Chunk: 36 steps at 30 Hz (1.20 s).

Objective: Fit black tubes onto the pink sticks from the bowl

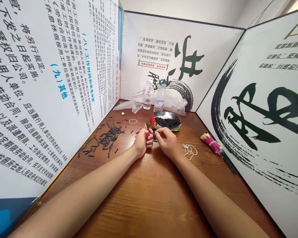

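My left hand (142,142) grips a small bunch of red wires (147,131) upright, their tips sticking up above the fist. My right hand (167,140) sits just right of it, fingertips pinched near the wire tips; a small black tube seems to be between them, but it is too small to be sure. Behind the hands stands a small open box (175,127) filled with black tube pieces (167,122). Many short black tube pieces (106,137) lie scattered on the wooden table (149,198) to the left.
A tied bundle of red wires (212,142) lies at the right, rubber bands (190,150) beside my right wrist. Two water bottles (154,96) and clear plastic bags (131,105) stand at the back. Printed boards wall the table on three sides.
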Available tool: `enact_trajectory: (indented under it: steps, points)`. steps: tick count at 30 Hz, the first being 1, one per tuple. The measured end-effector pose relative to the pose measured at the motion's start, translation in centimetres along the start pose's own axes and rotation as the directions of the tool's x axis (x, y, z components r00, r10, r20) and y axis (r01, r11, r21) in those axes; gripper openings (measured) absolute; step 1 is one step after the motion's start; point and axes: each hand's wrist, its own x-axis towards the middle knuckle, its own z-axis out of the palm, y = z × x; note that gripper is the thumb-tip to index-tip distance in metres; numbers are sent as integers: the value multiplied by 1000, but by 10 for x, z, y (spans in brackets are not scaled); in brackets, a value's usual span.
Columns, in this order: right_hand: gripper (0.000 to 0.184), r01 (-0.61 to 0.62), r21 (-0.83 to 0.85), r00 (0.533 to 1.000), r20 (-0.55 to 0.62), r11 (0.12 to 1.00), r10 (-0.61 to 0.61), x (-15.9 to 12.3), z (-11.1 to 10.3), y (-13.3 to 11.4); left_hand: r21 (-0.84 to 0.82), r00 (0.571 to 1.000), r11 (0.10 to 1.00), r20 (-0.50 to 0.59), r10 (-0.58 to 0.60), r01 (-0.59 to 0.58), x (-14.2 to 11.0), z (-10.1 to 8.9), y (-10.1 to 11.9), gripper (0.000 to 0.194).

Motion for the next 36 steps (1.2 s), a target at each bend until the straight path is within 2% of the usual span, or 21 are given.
enact_trajectory:
  steps: [5, 9, 12, 15, 22, 31, 36]
  points:
    - [11, 82, 66, 996, 34, 994, -84, 0, -2, -9, -19, 999, 1000, 45, 10, -9, 1, -2, 0, 13]
    - [9, 207, 59, 972, 104, 977, -212, 0, -2, -15, -5, 999, 999, 9, 54, -54, 2, -2, -5, 11]
    - [9, 244, 69, 962, 106, 967, -250, 0, -1, -15, -5, 998, 998, -17, 61, -61, 3, -2, -7, 11]
    - [8, 217, 71, 971, 92, 974, -223, 0, 0, -12, 6, 999, 999, -16, 43, -43, 3, -2, -7, 7]
    - [9, 122, 84, 991, 41, 989, -125, -1, 1, -8, 120, 996, 992, -65, 56, -48, 2, -1, -8, 14]
    - [11, -45, 70, 998, -46, 996, 48, 0, 1, -3, 93, 998, 994, -25, 65, -62, -2, 0, -4, 20]
    - [12, -84, 64, 995, -42, 994, 86, 0, 1, 0, 86, 998, 995, -36, 60, -57, -2, 0, -4, 20]
